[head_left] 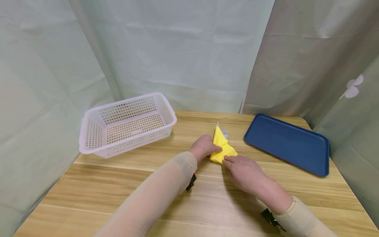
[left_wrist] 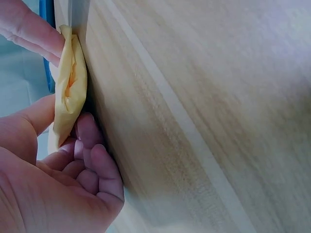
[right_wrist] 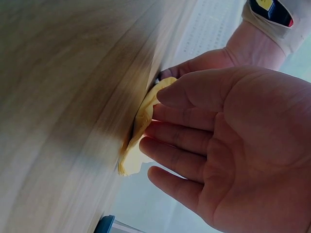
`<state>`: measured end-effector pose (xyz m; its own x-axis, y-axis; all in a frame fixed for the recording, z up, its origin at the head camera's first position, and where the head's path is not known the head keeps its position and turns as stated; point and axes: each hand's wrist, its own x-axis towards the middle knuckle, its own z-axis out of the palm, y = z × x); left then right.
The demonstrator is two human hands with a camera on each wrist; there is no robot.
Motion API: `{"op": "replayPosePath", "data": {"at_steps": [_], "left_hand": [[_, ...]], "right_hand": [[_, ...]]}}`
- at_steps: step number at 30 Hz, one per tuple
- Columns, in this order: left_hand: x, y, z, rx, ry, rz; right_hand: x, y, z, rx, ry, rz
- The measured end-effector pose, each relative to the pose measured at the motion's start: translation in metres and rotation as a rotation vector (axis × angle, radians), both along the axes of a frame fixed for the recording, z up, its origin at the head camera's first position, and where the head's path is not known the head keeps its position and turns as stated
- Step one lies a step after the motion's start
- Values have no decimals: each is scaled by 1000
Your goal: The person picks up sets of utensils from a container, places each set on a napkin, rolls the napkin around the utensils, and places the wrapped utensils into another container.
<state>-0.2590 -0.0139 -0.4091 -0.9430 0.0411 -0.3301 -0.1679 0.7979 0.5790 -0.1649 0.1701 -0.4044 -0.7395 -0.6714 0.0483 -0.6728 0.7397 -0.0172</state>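
A yellow napkin (head_left: pixel 227 150) lies folded on the wooden table, wrapped around cutlery. Out of its far end stick the tines of a fork (head_left: pixel 225 134) and the tip of a second slim utensil (head_left: pixel 218 124); their lower parts are hidden in the folds. My left hand (head_left: pixel 204 147) pinches the napkin's left side, thumb on top; the left wrist view shows the fingers curled under the napkin edge (left_wrist: pixel 70 92). From the right, my right hand (head_left: pixel 244 172) touches the near right corner with its fingertips, the fingers nearly straight in the right wrist view.
A white perforated basket (head_left: pixel 136 140) stands at the back left of the table (head_left: pixel 112 194). At the right lies a blue tray (head_left: pixel 287 143), set at an angle. Pale curtains (head_left: pixel 177 56) hang behind the table and along both sides.
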Motion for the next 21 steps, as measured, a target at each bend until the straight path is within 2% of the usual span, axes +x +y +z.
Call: {"op": "replayPosePath", "data": {"at_steps": [9,21], "left_hand": [[8,-4,5,170,-17,7],[8,-7,3,318,-41,10]], "right_hand": [[0,-1,-1,-6,-32,-7],[-1,1,0,-21,-22,-6]]}}
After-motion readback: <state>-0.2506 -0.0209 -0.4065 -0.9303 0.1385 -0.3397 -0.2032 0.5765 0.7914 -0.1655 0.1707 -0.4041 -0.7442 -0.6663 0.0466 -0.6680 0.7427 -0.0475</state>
